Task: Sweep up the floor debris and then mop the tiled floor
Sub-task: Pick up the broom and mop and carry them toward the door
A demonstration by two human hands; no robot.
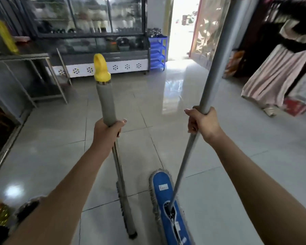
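A glass display cabinet (90, 23) stood at the back, a blue plastic rack (157, 50) just beside it; clothes (279, 76) hung at the right.

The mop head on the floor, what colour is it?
Blue, with a grey fringe; the mop head shows in the head view.

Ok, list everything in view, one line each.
broom: one, grey handle, yellow cap, centre left, head on floor
mop: one, blue flat head, grey pole, right of broom
tiled floor: one, pale grey, glossy, underfoot
display cabinet: one, glass, dark frame, far wall
shelf rack: one, blue, beside cabinet
metal table: one, grey, left
hanging clothes: several, pink and dark, right
left hand: one, grips broom handle
right hand: one, grips mop pole
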